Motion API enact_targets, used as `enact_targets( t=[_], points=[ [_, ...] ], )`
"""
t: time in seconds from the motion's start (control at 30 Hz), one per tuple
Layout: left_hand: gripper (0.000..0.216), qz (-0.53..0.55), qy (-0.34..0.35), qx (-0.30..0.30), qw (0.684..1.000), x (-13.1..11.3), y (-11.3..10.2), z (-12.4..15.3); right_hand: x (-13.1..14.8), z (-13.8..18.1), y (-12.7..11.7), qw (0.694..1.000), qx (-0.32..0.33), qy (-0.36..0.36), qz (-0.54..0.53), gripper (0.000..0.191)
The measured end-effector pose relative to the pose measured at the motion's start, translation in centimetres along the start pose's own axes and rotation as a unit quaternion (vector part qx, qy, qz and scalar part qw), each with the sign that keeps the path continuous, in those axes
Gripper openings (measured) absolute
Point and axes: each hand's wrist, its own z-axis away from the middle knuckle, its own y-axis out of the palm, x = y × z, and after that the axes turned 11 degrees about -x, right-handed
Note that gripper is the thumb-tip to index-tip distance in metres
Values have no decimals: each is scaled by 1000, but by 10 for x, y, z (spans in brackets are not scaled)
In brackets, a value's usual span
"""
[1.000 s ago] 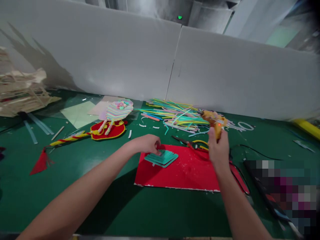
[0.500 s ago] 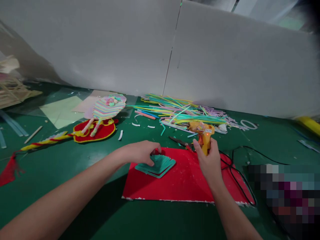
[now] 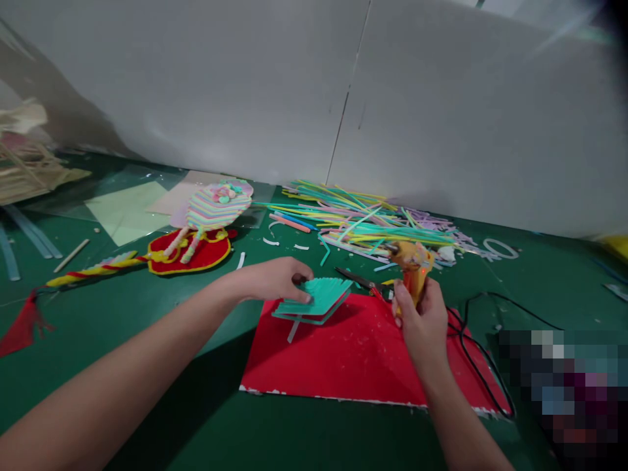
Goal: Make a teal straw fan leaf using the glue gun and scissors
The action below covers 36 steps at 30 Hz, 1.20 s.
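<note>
Some green surface (image 3: 275,445) was pixelated at right. At a red board (image 3: 333,366), the left hand (image 3: 282,278) and right hand (image 3: 424,320) gripped, respectively, a tilted, ribbed turquoise panel (image 3: 316,297), one corner covered, above the board's left part, and a glue gun (image 3: 416,265) beside a half-blocked dark tool (image 3: 357,279).

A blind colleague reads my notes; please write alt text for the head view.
The left hand holds a teal craft piece over a red board; the right hand grips a glue gun. Colourful sticks lie beyond.
</note>
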Motion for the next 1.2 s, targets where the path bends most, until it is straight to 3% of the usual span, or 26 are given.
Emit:
enact_targets(
  t=[0.13,0.23,0.37,0.57,0.7,0.93,1.2],
  points=[
    [24,116,-58,-24,991,-2,3,-2,4,8,4,983,128,40,-129,26],
    [25,141,-80,-35,986,-2,5,-3,5,15,8,972,182,40,-140,23],
    [20,236,-123,-89,960,-5,6,-2,-2,18,9,988,150,-19,-39,29],
    [24,472,-231,-154,836,-16,3,-3,-19,8,1,971,77,-183,129,41],
    [19,529,-255,-161,793,-20,3,-3,-18,7,0,948,52,-267,165,36],
    [9,563,-269,-152,766,-23,5,-3,-12,12,3,936,57,-304,166,30],
    [9,571,-266,-141,764,-20,6,-4,-15,11,2,937,65,-307,152,30]
  ],
)
